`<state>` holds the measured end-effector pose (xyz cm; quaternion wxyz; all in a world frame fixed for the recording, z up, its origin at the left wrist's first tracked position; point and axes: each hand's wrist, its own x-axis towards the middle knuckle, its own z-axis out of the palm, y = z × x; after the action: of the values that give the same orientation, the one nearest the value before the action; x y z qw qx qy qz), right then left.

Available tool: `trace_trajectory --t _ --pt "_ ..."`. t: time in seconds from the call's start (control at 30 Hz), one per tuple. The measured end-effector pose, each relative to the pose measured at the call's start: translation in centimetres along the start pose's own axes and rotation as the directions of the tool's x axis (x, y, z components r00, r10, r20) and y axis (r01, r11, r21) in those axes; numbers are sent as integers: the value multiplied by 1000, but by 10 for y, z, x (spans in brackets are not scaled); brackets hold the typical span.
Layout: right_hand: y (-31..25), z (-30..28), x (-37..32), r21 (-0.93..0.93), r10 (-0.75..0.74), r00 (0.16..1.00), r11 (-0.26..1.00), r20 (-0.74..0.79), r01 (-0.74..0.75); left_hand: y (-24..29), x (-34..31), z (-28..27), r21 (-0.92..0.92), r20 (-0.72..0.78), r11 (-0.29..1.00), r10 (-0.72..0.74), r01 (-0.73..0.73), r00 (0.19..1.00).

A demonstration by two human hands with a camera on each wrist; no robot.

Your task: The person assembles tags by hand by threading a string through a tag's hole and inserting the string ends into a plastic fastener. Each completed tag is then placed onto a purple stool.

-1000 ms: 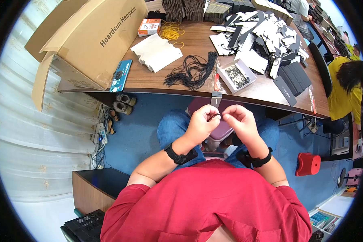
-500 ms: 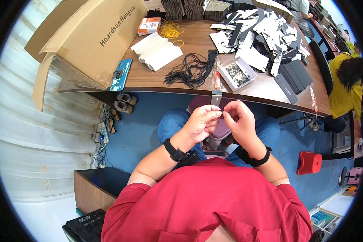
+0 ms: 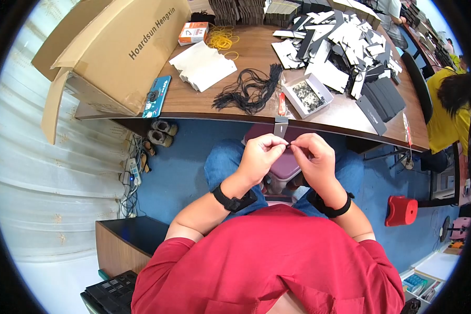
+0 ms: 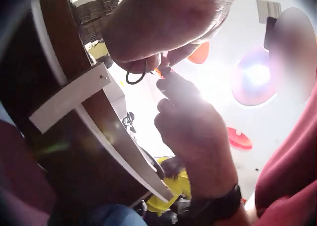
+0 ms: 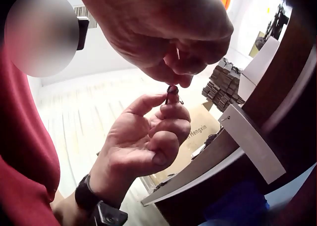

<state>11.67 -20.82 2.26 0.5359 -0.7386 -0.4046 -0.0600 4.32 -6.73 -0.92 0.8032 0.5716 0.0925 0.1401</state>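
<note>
Both hands meet just off the table's front edge. The left hand [image 3: 260, 157] pinches a thin black cord [image 4: 135, 81] between thumb and forefinger; a loop of it hangs below the fingers in the left wrist view. Fingertips of the right hand [image 3: 316, 159] pinch the same cord close beside, at the small dark part [image 5: 172, 89] seen in the right wrist view. A narrow tag [image 3: 281, 127] with a small hole juts over the table edge, just beyond the fingertips; neither hand touches it.
On the table [image 3: 188, 107] lie a bundle of black cords [image 3: 251, 91], a small open box [image 3: 307, 96], white card [image 3: 203, 67], yellow bands [image 3: 222, 38] and a heap of black and white tags [image 3: 340, 47]. A large carton [image 3: 125, 57] stands at left.
The left hand has turned, and its thumb and forefinger have come together with the right fingertips at the cord. The tag at the table edge stays in about the same place.
</note>
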Motion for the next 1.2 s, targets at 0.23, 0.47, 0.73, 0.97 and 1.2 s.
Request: trace_trajectory --t 0.23,0.47,0.73,0.97,1.2 --pt "0 -1 -5 -23 -13 999 1000 -40 12 2 -4 2 145 48 989 18 -25 999" --pt "6 -8 -12 218 232 973 949 11 -229 8 -6 4 192 58 980 41 -51 997" --pt "15 -9 -12 725 541 776 385 324 -571 5 -5 5 8 19 1000 -18 18 1000" --pt "26 -5 -11 763 568 746 289 350 -578 11 3 -4 -211 112 919 -315 333 942" --pt "2 -5 7 -23 -144 973 988 182 151 12 10 -11 -157 184 889 -401 430 897"
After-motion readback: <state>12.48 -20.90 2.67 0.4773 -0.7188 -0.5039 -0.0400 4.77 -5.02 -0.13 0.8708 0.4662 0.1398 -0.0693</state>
